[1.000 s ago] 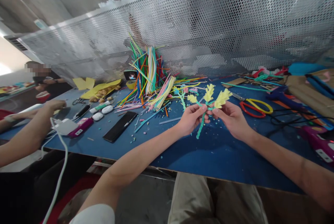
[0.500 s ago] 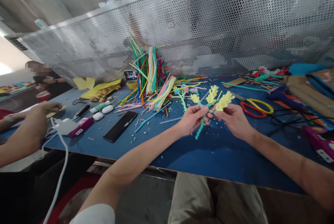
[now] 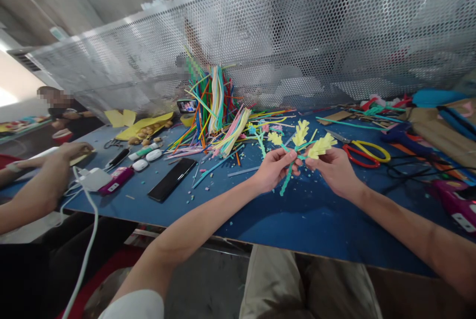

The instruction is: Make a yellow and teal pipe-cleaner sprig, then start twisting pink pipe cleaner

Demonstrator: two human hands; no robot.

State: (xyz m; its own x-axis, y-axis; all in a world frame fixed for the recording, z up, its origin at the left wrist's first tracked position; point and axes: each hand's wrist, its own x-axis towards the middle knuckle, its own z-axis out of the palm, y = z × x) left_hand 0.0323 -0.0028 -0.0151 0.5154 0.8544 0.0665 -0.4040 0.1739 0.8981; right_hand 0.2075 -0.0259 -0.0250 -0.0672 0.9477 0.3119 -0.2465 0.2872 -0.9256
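Blue table (image 3: 297,230), yellow-green flower (image 3: 300,133) between both hands (image 3: 275,170) (image 3: 332,170)

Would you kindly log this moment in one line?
left hand: pinching green stem | right hand: holding yellow flower | scissors: on table, right | phone: on table, left

Pipe-cleaner flower sprig (image 3: 300,141) — twisted green stem (image 3: 286,182) slanting, three yellow heads (image 3: 300,132) fanned above — held between left hand (image 3: 274,170) and right hand (image 3: 332,170).

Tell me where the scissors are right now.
In the head view, the scissors lie on the blue table, right of centre, just beyond the right hand.
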